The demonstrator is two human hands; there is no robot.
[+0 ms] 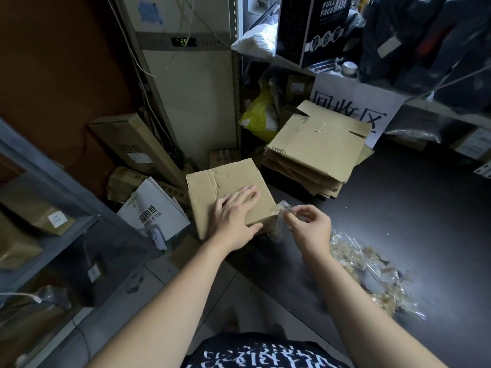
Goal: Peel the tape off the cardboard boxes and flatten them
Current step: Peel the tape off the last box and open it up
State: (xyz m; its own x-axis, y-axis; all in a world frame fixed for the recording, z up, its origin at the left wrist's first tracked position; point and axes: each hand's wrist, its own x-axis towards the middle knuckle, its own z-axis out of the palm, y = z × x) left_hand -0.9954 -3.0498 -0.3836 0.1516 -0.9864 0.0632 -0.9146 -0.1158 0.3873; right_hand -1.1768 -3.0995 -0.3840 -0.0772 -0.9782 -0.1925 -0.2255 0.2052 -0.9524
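A closed cardboard box (212, 189) stands at the left edge of the dark table (398, 208). My left hand (235, 213) lies flat on its top, fingers straight, pressing it down. My right hand (308, 224) pinches a strip of clear tape (283, 208) that comes off the box's near right corner. More loose tape hangs down that corner. A stack of flattened boxes (316, 150) lies farther back on the table.
A heap of peeled tape scraps (372, 272) lies on the table to my right. A white sign (356, 107) hangs behind the stack. Long cartons (132, 147) and a white bag (156, 208) lean at the left, beside grey metal shelving (53, 181).
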